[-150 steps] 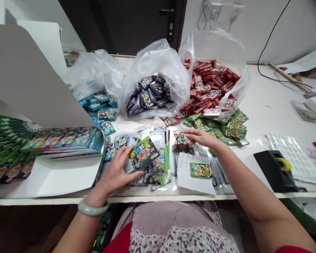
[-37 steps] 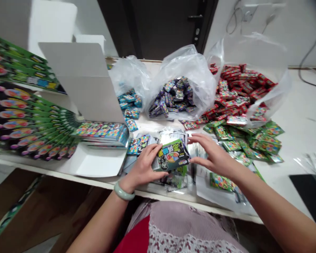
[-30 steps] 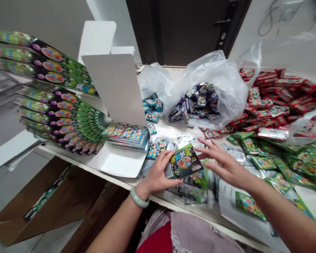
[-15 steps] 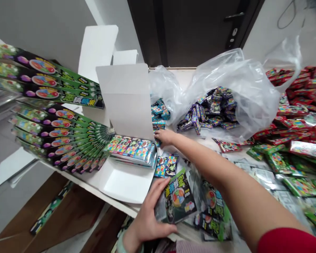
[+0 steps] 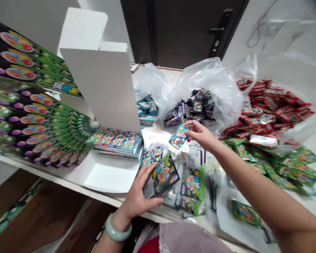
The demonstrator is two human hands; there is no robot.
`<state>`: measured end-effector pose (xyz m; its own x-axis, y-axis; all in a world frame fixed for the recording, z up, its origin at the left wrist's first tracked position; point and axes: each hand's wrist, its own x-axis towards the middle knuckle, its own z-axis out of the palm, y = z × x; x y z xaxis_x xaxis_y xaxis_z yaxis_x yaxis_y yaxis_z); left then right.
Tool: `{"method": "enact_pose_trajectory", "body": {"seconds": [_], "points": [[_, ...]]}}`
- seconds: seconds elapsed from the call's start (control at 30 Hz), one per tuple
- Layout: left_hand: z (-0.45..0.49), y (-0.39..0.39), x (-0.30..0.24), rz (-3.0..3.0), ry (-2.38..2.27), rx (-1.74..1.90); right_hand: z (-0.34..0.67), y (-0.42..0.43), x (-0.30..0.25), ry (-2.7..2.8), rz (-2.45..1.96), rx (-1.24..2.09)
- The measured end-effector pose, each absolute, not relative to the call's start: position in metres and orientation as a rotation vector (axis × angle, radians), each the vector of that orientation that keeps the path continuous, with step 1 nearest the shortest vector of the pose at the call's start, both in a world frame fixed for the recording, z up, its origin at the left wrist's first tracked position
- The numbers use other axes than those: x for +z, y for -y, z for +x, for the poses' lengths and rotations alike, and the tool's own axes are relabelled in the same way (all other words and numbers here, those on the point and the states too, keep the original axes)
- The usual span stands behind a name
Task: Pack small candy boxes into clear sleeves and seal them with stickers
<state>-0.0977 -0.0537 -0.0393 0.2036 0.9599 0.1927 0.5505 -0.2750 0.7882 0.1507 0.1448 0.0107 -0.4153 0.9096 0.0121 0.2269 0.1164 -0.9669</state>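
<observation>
My left hand [image 5: 138, 196] grips a small black-and-green printed pouch [image 5: 162, 174] at the table's near edge, fingers wrapped round its left side. My right hand [image 5: 200, 134] is held above the table's middle and pinches a small blue candy packet [image 5: 178, 136]. Just below lie two more blue packets [image 5: 152, 155] and a stack of the same printed pouches [image 5: 193, 186]. An open white display box [image 5: 105, 172] with a row of filled pouches [image 5: 117, 138] stands left of my left hand.
Three clear plastic bags hold blue packets [image 5: 146, 108], purple packets [image 5: 192, 107] and red packets [image 5: 268, 105]. Green packets [image 5: 284, 165] lie loose at the right. Fanned flat green cartons [image 5: 39, 123] fill the left. A brown cardboard box [image 5: 28, 214] sits under the table edge.
My right hand reached left to the blue packets, then drew back to the middle with one blue packet pinched in it. My left hand stayed on the pouch.
</observation>
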Motion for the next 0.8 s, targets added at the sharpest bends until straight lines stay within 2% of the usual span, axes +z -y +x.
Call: {"method": "enact_pose_trajectory", "body": {"seconds": [0.07, 0.17, 0.37, 0.5, 0.63, 0.8], "points": [[-0.092, 0.05, -0.039, 1.974, -1.447, 0.892, 0.184, -0.121, 0.026, 1.532, -1.119, 1.406], [-0.078, 0.043, -0.035, 2.124, -1.483, 0.858, 0.219, -0.088, 0.041, 1.396, -1.152, 1.339], [-0.045, 0.029, -0.026, 2.408, -1.353, 0.821, 0.244, -0.04, 0.042, 1.688, -1.301, 1.072], [-0.036, 0.026, -0.023, 2.521, -1.257, 0.774, 0.249, -0.026, 0.037, 1.933, -1.307, 1.102], [-0.028, 0.028, -0.022, 2.531, -1.236, 0.789, 0.246, -0.028, 0.024, 1.764, -1.349, 1.168], [-0.018, 0.033, -0.027, 2.407, -1.403, 0.843, 0.236, -0.019, 0.016, 1.79, -1.27, 0.992]]}}
